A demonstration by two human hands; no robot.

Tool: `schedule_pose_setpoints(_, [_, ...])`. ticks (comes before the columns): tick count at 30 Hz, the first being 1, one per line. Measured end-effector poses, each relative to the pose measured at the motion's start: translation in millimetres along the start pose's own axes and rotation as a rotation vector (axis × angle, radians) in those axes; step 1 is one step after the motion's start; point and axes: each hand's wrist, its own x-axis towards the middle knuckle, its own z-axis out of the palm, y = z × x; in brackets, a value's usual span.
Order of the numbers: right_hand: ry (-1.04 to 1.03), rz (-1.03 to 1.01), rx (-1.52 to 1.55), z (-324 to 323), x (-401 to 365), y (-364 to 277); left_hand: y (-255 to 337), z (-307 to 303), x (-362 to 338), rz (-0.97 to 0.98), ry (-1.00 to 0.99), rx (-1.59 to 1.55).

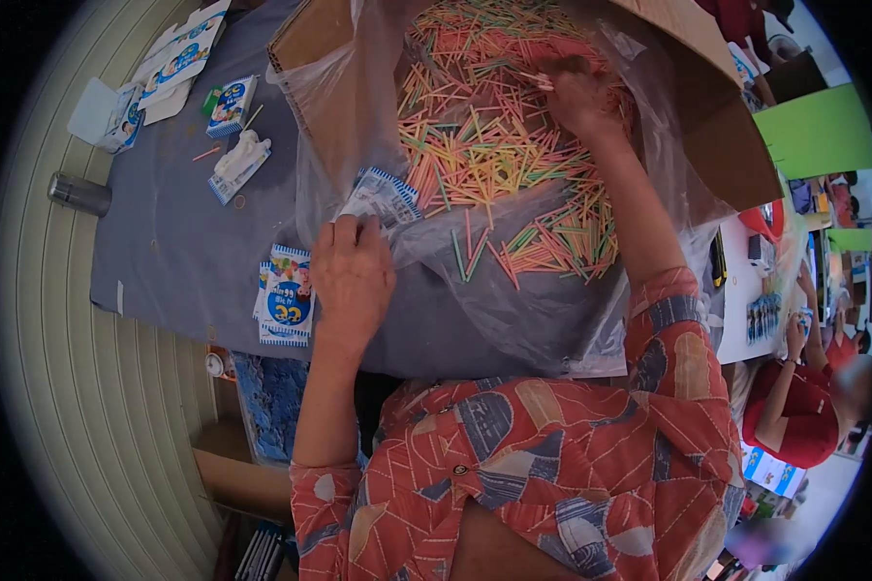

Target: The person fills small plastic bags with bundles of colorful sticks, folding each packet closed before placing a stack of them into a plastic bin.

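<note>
My left hand (352,276) is closed on the lower edge of a blue-and-white printed packet (385,197), beside the plastic-lined box. Another such packet (286,295) lies flat on the table just left of that hand. My right hand (583,102) reaches into the box, its fingers closed round a few pinkish sticks. Around and below it spreads a heap of thin coloured sticks (494,155) in pink, yellow, green and orange. Clear plastic film (484,290) lines the cardboard box (683,87) and hangs over its near edge.
On the grey-covered table (184,252) at left stand a small printed box (231,107), a packet with crumpled white tissue (240,165) and flattened printed cartons (179,63). A metal flask (79,194) is by the wall. A person in red (794,412) works at right.
</note>
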Motion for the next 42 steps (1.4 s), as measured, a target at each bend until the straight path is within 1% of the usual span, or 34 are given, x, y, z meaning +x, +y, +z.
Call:
schedule_pose_setpoints(2, [-0.002, 0.009, 0.176, 2.6, 5.4, 13.8, 0.2, -5.7, 0.8, -0.021, 0.006, -0.042])
schedule_pose_setpoints(4, [-0.012, 0.017, 0.359, 8.9, 11.5, 26.3, -1.8, -8.3, 1.7, -0.094, -0.088, -0.046])
schedule_pose_setpoints(5, [-0.016, 0.025, 0.449, 11.7, 14.0, 32.9, -3.7, -8.6, 2.4, -0.100, -0.087, -0.044])
schedule_pose_setpoints(7, [-0.016, 0.051, 0.626, 11.5, 14.6, 39.4, -7.4, -8.0, 5.2, -0.164, -0.042, -0.191])
schedule_pose_setpoints(8, [-0.013, 0.057, 0.622, 11.3, 13.3, 44.1, -9.4, -9.8, 6.6, -0.160, -0.046, -0.197])
schedule_pose_setpoints(10, [-0.127, -0.002, 1.407, 3.7, 8.6, 40.0, -12.9, -13.3, 10.3, -0.182, 0.090, -0.384])
schedule_pose_setpoints(11, [-0.125, 0.003, 1.404, 4.0, 3.6, 36.1, -11.3, -11.7, 11.4, -0.180, 0.087, -0.388])
schedule_pose_setpoints(13, [-0.411, -0.195, 1.889, -1.2, -22.6, -10.7, -6.6, -9.7, 12.2, -0.310, 0.097, -0.693])
schedule_pose_setpoints(14, [-0.426, -0.192, 1.895, -5.2, -37.5, -39.0, -1.6, -7.5, 13.0, -0.322, 0.099, -0.685])
schedule_pose_setpoints(16, [-0.343, -0.186, 1.798, -16.3, -68.8, -95.7, 12.4, 0.7, 15.5, -0.252, 0.129, -0.785])
schedule_pose_setpoints(17, [-0.356, -0.189, 1.808, -20.2, -79.2, -115.7, 16.4, 3.2, 15.1, -0.261, 0.133, -0.772])
schedule_pose_setpoints(18, [-0.373, -0.232, 1.776, -24.2, -88.4, -132.0, 20.3, 5.6, 14.7, -0.281, 0.135, -0.852])
schedule_pose_setpoints(19, [-0.384, -0.275, 1.744, -24.9, -94.4, -141.6, 22.4, 7.8, 13.9, -0.298, 0.136, -0.934])
schedule_pose_setpoints(20, [-0.388, -0.277, 1.750, -22.6, -97.9, -145.8, 23.3, 10.5, 12.4, -0.300, 0.137, -0.927])
schedule_pose_setpoints(22, [-0.490, -0.394, 1.523, -17.3, -102.5, -150.8, 23.6, 15.8, 9.1, -0.345, 0.189, -1.078])
schedule_pose_setpoints(23, [-0.495, -0.398, 1.525, -13.2, -105.4, -153.2, 22.9, 17.0, 7.2, -0.347, 0.194, -1.074])
schedule_pose_setpoints(25, [-0.468, -0.405, 1.311, -5.2, -110.6, -157.7, 20.3, 18.7, 3.4, -0.272, 0.165, -1.117])
schedule_pose_setpoints(26, [-0.472, -0.410, 1.313, -5.9, -111.6, -159.8, 19.5, 19.9, 1.6, -0.274, 0.170, -1.112])
schedule_pose_setpoints(28, [-0.327, -0.473, 1.086, -8.6, -112.4, -161.8, 19.1, 23.0, -0.5, -0.250, 0.179, -1.090])
schedule_pose_setpoints(29, [-0.327, -0.476, 1.086, -5.4, -111.0, -158.5, 19.2, 24.1, -0.2, -0.249, 0.182, -1.089])
schedule_pose_setpoints(31, [-0.661, -0.461, 1.222, 1.4, -106.2, -150.5, 19.9, 25.9, 2.3, -0.222, 0.207, -1.186])
schedule_pose_setpoints(32, [-0.660, -0.467, 1.219, 1.3, -105.1, -147.9, 21.7, 26.5, 4.9, -0.219, 0.213, -1.186])
schedule_pose_setpoints(34, [-0.653, -0.560, 1.192, -2.5, -104.6, -148.4, 26.2, 27.8, 10.9, -0.250, 0.224, -1.406])
schedule_pose_setpoints(35, [-0.652, -0.565, 1.188, -6.2, -105.3, -150.6, 27.4, 27.9, 13.0, -0.246, 0.228, -1.406])
schedule_pose_setpoints(37, [-0.580, -0.394, 1.298, -17.0, -106.3, -155.1, 30.0, 28.1, 17.5, -0.263, 0.175, -1.547])
schedule_pose_setpoints(38, [-0.574, -0.401, 1.293, -19.1, -104.7, -157.3, 31.7, 29.4, 20.9, -0.253, 0.178, -1.548])
schedule_pose_setpoints(40, [-0.362, -0.329, 1.575, -20.5, -101.6, -163.1, 34.6, 31.9, 27.9, -0.264, 0.161, -1.572])
schedule_pose_setpoints(41, [-0.351, -0.332, 1.572, -20.5, -100.9, -163.6, 35.4, 32.1, 30.8, -0.253, 0.155, -1.576])
schedule_pose_setpoints(42, [-0.398, -0.307, 1.505, -19.4, -100.7, -162.1, 37.1, 32.3, 33.2, -0.211, 0.143, -1.502])
